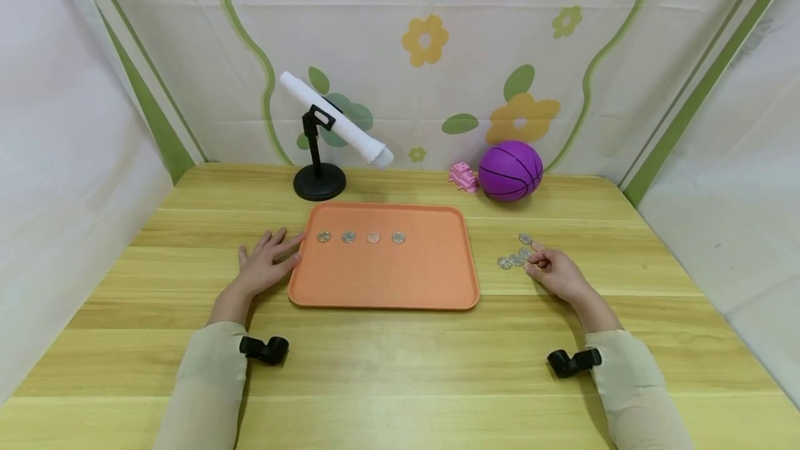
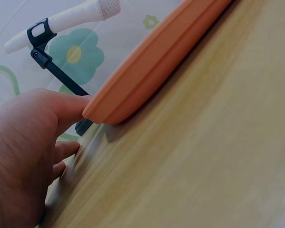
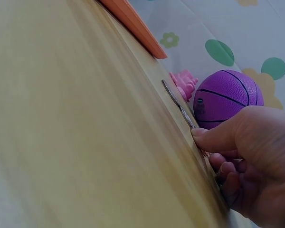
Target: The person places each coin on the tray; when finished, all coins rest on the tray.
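Note:
An orange tray (image 1: 381, 290) lies on the table, with several coins (image 1: 348, 237) set in a row across its upper half. At its left edge my left hand (image 1: 265, 266) rests with fingers spread, and its thumb touches the rim in the left wrist view. My right hand (image 1: 559, 276) is to the right of the tray, over a loose cluster of coins (image 1: 504, 263). Its thumb and forefinger pinch at a coin by the table surface, mostly hidden by the fingertips. In the right wrist view the other fingers curl under, beside the edge-on coins (image 3: 171, 92).
A white microphone (image 1: 337, 120) on a black stand (image 1: 319, 182) is behind the tray at left. Toward the back right sit a pink toy (image 1: 463, 177) and a purple basketball (image 1: 510, 171). A flowered cloth (image 1: 462, 40) hangs behind the wooden table (image 1: 412, 380).

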`<state>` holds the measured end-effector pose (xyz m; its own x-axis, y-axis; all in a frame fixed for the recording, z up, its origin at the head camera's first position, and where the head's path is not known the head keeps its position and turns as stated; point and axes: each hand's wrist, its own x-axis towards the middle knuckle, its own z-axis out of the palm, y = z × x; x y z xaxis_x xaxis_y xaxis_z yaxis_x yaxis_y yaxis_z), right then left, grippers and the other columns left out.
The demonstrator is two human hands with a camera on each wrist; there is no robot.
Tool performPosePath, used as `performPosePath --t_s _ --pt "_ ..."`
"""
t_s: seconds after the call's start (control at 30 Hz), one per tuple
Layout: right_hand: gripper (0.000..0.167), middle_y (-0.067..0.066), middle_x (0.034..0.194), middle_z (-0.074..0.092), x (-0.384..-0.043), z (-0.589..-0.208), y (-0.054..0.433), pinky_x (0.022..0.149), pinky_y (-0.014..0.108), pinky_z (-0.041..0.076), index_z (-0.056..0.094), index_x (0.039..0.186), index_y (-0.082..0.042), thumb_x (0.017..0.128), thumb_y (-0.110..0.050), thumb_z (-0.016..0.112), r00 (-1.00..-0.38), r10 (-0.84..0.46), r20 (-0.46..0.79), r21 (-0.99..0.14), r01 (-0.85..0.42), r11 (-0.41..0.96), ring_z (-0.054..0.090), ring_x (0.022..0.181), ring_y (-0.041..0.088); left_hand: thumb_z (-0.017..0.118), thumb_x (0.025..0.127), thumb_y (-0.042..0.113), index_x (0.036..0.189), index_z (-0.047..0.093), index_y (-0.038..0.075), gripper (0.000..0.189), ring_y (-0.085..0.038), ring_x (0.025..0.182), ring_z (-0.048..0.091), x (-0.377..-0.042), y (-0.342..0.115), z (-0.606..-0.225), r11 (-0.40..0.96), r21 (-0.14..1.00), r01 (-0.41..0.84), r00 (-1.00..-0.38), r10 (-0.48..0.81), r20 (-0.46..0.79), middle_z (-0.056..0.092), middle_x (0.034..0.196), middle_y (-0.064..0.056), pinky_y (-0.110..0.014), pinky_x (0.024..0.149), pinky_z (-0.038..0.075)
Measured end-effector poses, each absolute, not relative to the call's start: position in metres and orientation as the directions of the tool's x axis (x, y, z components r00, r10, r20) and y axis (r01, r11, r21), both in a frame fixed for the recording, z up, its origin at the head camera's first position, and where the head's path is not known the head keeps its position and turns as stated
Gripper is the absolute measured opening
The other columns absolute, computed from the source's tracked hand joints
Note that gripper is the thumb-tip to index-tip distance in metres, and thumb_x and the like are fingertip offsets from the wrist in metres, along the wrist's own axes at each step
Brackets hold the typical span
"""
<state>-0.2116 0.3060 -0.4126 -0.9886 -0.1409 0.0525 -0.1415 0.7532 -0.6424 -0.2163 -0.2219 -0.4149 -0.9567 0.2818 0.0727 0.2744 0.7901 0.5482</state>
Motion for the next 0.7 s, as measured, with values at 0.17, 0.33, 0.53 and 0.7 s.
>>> performPosePath --t_s 0.17,0.33,0.53,0.7 --pt "0.022 0.022 0.098 0.052 -0.2108 -0.4147 0.3088 0.063 0.028 0.039 0.054 0.092 0.006 0.083 -0.013 0.059 -0.991 -0.124 0.056 -0.663 -0.129 0.737 0.045 0.073 0.020 0.045 0.089 0.037 0.134 0.036 0.015 0.051 -0.040 0.125 0.003 -0.2162 -0.2220 -0.4152 0.789 0.550 0.273 -0.957 0.280 0.074 0.016 0.139 -0.021 -0.063 0.085 -0.011" --pt "0.019 0.013 0.081 0.050 -0.2084 -0.4176 0.3103 0.055 0.025 0.037 0.051 0.092 0.004 0.079 -0.005 0.061 -0.991 -0.101 0.090 -0.697 -0.135 0.704 0.041 0.065 0.018 0.045 0.089 0.036 0.134 0.036 0.015 0.050 -0.040 0.125 0.003 -0.2160 -0.2221 -0.4153 0.787 0.553 0.274 -0.957 0.279 0.078 0.016 0.139 -0.021 -0.063 0.085 -0.012" --pt "0.022 0.013 0.080 0.053 -0.2050 -0.4181 0.3103 0.053 0.022 0.039 0.056 0.097 0.004 0.080 -0.009 0.062 -0.985 -0.099 0.142 -0.730 -0.172 0.661 0.044 0.064 0.016 0.044 0.089 0.037 0.134 0.036 0.016 0.051 -0.039 0.125 0.003 -0.2168 -0.2224 -0.4160 0.788 0.553 0.271 -0.958 0.278 0.074 0.016 0.139 -0.020 -0.063 0.085 -0.012" --pt "0.032 0.013 0.093 0.055 -0.2067 -0.4197 0.3124 0.053 0.021 0.040 0.058 0.105 0.003 0.083 -0.020 0.059 -0.991 -0.071 0.113 -0.780 -0.133 0.612 0.045 0.066 0.013 0.044 0.089 0.037 0.134 0.035 0.015 0.051 -0.039 0.125 0.003 -0.2166 -0.2219 -0.4155 0.791 0.548 0.271 -0.958 0.279 0.071 0.016 0.139 -0.021 -0.063 0.085 -0.011"
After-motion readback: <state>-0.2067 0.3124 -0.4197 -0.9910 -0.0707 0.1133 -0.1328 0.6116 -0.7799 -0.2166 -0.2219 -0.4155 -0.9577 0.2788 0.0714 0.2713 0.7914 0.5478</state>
